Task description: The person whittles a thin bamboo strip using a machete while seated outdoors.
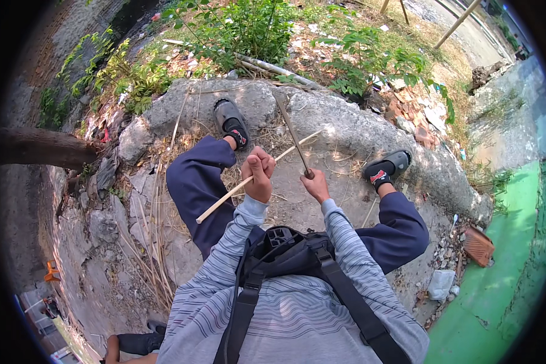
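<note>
My left hand (259, 174) is closed round a pale, thin stick (221, 201) that looks like split bamboo. The stick slants from above my left thigh up to the right, past the hand. In my right hand (316, 185) is the dark handle of a long knife (292, 131), its narrow blade pointing away from me and a little left. Blade and stick cross in the picture just beyond my hands; whether they touch I cannot tell.
Long pale strips (155, 270) lie on the ground to my left. A rough concrete ledge (340, 118) runs beyond my feet, with leafy plants (255, 30) behind it. At the left stands a trunk (42, 148); at lower left, another person's leg (136, 343). A reddish tile (478, 246) lies right.
</note>
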`<state>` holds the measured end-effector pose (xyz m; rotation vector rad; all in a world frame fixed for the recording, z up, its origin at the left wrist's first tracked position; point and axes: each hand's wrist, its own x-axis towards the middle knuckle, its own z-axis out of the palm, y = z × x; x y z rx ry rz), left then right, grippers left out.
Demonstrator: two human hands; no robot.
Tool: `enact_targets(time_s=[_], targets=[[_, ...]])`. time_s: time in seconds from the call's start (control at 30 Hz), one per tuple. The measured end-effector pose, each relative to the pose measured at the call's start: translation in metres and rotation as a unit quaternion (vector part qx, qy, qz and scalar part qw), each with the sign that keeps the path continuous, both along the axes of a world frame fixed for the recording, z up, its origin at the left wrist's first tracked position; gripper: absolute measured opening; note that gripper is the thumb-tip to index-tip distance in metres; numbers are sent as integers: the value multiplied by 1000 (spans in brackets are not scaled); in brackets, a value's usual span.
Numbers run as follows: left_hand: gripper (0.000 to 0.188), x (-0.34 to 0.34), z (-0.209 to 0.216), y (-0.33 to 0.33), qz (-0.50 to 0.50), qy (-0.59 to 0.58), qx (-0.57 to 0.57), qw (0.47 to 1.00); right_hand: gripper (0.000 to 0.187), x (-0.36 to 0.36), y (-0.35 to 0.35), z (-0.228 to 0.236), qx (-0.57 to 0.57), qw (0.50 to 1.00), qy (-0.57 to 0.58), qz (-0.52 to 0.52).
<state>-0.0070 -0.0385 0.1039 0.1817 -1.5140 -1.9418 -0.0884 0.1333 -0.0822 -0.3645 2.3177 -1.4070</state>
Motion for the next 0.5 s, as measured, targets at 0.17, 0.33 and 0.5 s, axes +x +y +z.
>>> enact_targets(time_s=[0.17, 0.33, 0.5], targets=[[54, -40, 22, -13, -29, -9, 7, 1000, 29, -22, -1, -25, -33, 997, -51, -48], [49, -79, 37, -30, -37, -13, 11, 999, 25, -2, -24, 29, -115, 971, -198, -68], [48, -104, 52, -8, -38, 1, 22, 999, 28, -11, -20, 19, -113, 989, -76, -55]])
